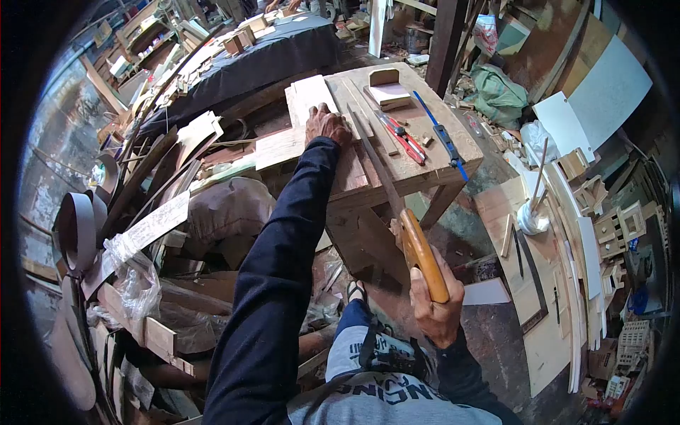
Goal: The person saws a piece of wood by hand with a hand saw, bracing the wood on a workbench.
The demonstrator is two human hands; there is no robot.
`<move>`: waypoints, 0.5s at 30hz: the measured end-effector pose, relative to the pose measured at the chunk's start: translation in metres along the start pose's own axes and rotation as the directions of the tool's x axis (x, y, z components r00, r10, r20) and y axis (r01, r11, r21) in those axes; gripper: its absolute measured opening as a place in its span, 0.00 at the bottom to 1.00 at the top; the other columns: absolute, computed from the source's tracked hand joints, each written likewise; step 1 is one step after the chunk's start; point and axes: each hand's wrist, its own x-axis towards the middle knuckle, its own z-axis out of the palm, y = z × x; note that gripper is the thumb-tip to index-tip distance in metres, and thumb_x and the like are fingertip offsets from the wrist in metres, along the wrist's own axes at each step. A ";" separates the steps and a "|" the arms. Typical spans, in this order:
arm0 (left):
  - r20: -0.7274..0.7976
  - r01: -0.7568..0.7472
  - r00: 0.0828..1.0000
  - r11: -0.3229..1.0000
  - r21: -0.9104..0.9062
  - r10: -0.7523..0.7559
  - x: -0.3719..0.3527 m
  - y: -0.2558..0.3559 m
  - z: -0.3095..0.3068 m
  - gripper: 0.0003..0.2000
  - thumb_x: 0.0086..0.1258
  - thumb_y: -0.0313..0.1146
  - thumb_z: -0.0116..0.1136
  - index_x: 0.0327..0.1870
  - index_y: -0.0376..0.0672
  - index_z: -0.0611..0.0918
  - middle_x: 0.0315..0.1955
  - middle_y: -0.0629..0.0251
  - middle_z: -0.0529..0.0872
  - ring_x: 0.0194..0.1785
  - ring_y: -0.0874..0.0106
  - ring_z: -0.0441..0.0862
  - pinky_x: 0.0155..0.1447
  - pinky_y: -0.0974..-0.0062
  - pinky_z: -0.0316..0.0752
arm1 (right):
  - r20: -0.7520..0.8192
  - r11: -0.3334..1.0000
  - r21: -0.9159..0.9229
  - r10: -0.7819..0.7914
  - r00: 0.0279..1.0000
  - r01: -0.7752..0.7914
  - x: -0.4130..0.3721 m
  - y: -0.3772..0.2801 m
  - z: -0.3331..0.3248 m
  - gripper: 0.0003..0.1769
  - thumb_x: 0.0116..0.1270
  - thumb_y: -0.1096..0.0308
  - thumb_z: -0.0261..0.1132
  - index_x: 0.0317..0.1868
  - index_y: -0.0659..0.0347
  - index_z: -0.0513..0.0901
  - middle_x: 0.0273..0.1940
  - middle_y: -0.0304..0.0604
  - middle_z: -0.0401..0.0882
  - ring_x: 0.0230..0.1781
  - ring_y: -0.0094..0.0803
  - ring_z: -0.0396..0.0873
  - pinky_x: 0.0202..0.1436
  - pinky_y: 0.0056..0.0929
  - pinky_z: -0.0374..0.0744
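Observation:
My right hand is wrapped round the wooden handle of a handsaw. Its long blade points away from me and lies across the top of a small wooden workbench. My left hand rests palm down, fingers stretched, on pale wooden boards at the bench's left side, left of the blade. Thin wood strips lie beside the blade. To their right are a red utility knife, a blue bar-shaped tool and a small wooden piece with a raised back.
A cloth-covered table carrying wood pieces stands at the back, with another person's hands beyond it. Scrap wood and plastic crowd the left. A dark post rises behind the bench. Plywood sheets lie at right.

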 end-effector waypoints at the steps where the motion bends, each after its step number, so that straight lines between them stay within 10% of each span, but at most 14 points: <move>1: 0.003 -0.010 1.000 1.000 0.005 0.010 0.000 -0.001 0.002 0.15 0.66 0.41 0.57 0.41 0.43 0.91 0.54 0.53 0.80 0.60 0.54 0.73 0.63 0.60 0.74 | -0.005 1.000 0.009 0.004 1.000 -0.004 -0.002 -0.002 -0.001 0.23 0.72 0.69 0.63 0.62 0.75 0.75 0.48 0.67 0.82 0.45 0.56 0.86 0.46 0.43 0.82; 6: 0.028 -0.127 0.992 0.990 0.053 0.126 0.008 -0.013 0.015 0.14 0.62 0.41 0.59 0.41 0.45 0.92 0.52 0.55 0.80 0.59 0.53 0.73 0.61 0.60 0.75 | -0.118 0.960 0.011 -0.278 0.953 0.281 0.091 0.024 0.057 0.21 0.72 0.66 0.62 0.59 0.72 0.76 0.37 0.64 0.82 0.39 0.60 0.84 0.40 0.44 0.81; 14: -0.005 0.011 1.000 1.000 0.002 -0.011 -0.004 0.002 -0.001 0.15 0.66 0.41 0.58 0.42 0.42 0.91 0.55 0.54 0.79 0.62 0.55 0.72 0.65 0.62 0.74 | -0.040 0.969 -0.113 -0.227 0.973 0.221 0.029 0.014 0.024 0.20 0.72 0.69 0.63 0.58 0.76 0.77 0.48 0.63 0.83 0.42 0.55 0.86 0.47 0.40 0.83; 15: 0.001 0.005 1.000 1.000 0.005 -0.005 -0.004 0.002 -0.004 0.15 0.66 0.40 0.58 0.42 0.42 0.91 0.55 0.53 0.79 0.62 0.55 0.72 0.65 0.62 0.74 | -0.052 0.993 -0.042 -0.111 0.992 0.109 0.003 0.016 0.013 0.20 0.73 0.69 0.61 0.60 0.74 0.77 0.44 0.56 0.84 0.38 0.42 0.84 0.43 0.35 0.81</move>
